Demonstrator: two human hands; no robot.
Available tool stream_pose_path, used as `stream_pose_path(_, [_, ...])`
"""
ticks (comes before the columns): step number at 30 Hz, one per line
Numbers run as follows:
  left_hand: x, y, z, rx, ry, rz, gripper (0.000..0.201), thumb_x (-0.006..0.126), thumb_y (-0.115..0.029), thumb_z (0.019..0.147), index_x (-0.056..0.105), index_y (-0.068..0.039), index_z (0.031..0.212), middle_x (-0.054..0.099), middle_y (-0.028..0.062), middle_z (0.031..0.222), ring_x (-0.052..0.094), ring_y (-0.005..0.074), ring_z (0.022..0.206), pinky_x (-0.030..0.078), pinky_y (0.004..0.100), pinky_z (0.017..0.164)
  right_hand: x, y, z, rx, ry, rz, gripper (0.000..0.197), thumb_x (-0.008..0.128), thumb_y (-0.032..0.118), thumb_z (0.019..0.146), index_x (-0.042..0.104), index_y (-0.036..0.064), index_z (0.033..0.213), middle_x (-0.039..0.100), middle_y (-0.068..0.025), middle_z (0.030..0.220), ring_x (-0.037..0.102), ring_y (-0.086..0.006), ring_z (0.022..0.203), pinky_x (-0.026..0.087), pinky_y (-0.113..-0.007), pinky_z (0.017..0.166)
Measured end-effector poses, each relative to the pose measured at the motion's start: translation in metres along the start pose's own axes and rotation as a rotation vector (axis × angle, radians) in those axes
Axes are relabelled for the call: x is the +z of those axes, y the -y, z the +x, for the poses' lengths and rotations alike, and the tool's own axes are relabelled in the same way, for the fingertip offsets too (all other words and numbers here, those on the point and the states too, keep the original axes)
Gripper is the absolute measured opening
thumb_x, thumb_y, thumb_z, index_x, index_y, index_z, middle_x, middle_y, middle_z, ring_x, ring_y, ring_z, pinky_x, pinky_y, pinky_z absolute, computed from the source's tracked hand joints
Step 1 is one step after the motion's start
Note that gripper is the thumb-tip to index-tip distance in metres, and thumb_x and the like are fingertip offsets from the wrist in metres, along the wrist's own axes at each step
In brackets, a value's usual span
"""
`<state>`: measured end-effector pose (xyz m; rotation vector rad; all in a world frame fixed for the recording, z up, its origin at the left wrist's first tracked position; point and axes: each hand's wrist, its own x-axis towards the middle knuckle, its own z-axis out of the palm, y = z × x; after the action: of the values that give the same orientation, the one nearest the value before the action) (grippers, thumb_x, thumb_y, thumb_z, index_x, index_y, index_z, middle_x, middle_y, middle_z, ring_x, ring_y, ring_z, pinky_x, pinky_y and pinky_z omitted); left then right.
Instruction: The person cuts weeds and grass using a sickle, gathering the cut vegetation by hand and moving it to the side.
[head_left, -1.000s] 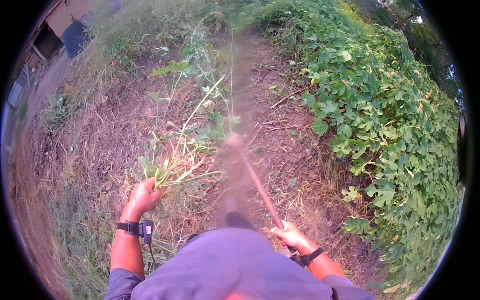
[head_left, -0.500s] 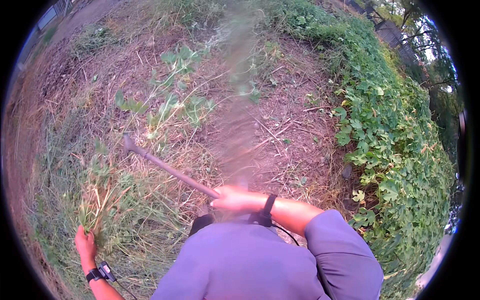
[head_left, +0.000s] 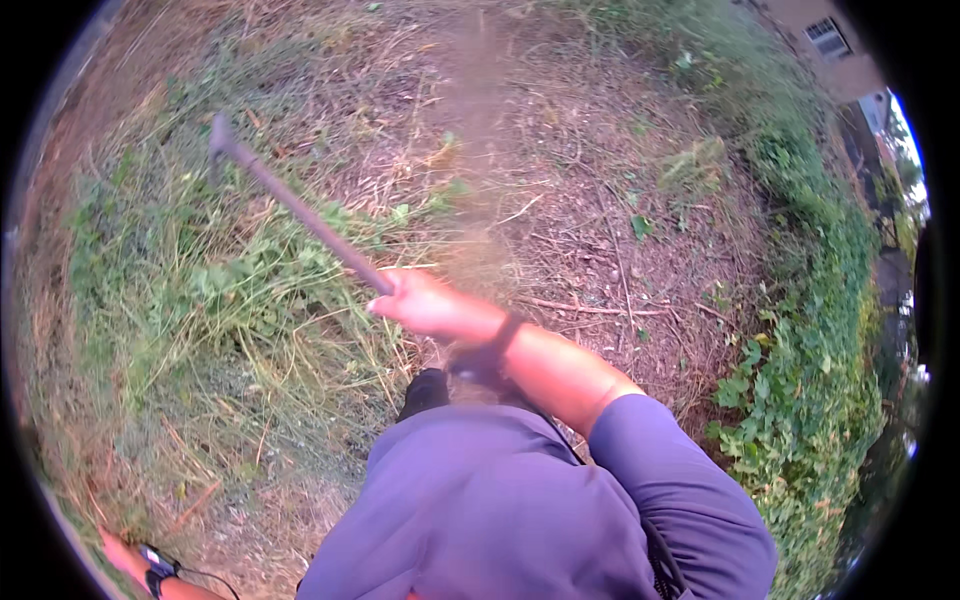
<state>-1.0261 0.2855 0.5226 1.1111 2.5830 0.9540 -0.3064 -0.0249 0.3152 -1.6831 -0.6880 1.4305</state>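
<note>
Grass [head_left: 240, 300] lies near 1 left hand [head_left: 122, 556]; 1 right hand [head_left: 422, 301] grips 1 tool [head_left: 292, 203].

I can't make out any readable lettering, label, number or sign from where I stand.
</note>
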Motion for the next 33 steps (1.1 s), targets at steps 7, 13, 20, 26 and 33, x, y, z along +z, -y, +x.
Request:
stream_pose_path(7, [0.103, 0.090, -0.055, 0.160, 0.277, 0.022, 0.063, 0.065, -0.035, 0.085, 0.055, 0.009, 0.129, 0.059, 0.0214, 0.128, 0.055, 0.0292, 0.117, 0.040, 0.0389, 0.102, -0.082, -0.073, -0.067, 0.351, -0.274, 0.173, 0.018, 0.060, 0.015, 0.094, 0.044, 0.0123, 0.089, 0.042, 0.0065, 0.059, 0.038, -0.0058, 0.040, 0.033, -0.024, 0.035])
stream_pose_path(13, [0.197, 0.112, -0.220, -0.022, 0.601, 0.058, 0.043, 0.068, -0.022, 0.086, 0.062, 0.006, 0.119, 0.068, 0.0161, 0.114, 0.063, 0.0244, 0.104, 0.048, 0.0357, 0.093, -0.147, -0.216, -0.186, 0.644, -0.505, 0.272, 0.021, 0.062, 0.015, 0.090, 0.042, 0.0151, 0.082, 0.041, 0.0030, 0.055, 0.040, -0.0110, 0.037, 0.035, -0.029, 0.033])
stream_pose_path(20, [0.236, 0.090, -0.386, 0.067, 0.882, 0.152, 0.044, 0.069, -0.021, 0.084, 0.064, 0.003, 0.120, 0.069, 0.0141, 0.112, 0.064, 0.0242, 0.103, 0.049, 0.0357, 0.090, -0.170, -0.331, -0.293, 0.847, -0.600, 0.454, 0.019, 0.057, 0.019, 0.094, 0.050, 0.0108, 0.079, 0.042, -0.0005, 0.055, 0.041, -0.0131, 0.043, 0.031, -0.030, 0.039])
stream_pose_path(26, [0.247, 0.060, -0.481, 0.257, 0.995, 0.231, 0.046, 0.067, -0.023, 0.084, 0.062, 0.003, 0.122, 0.067, 0.0190, 0.119, 0.064, 0.0289, 0.111, 0.048, 0.0357, 0.096, -0.184, -0.397, -0.354, 0.963, -0.700, 0.615, 0.019, 0.054, 0.022, 0.096, 0.046, 0.0146, 0.080, 0.035, 0.0037, 0.051, 0.036, -0.0122, 0.039, 0.029, -0.030, 0.035])
stream_pose_path(33, [0.236, 0.019, -0.601, 0.473, 1.047, 0.295, 0.049, 0.067, -0.026, 0.082, 0.063, 0.002, 0.122, 0.069, 0.0171, 0.116, 0.065, 0.0286, 0.109, 0.049, 0.0366, 0.095, -0.192, -0.381, -0.427, 0.855, -0.690, 0.512, 0.023, 0.055, 0.019, 0.095, 0.048, 0.0107, 0.076, 0.039, -0.0020, 0.049, 0.037, -0.0191, 0.036, 0.031, -0.036, 0.034])
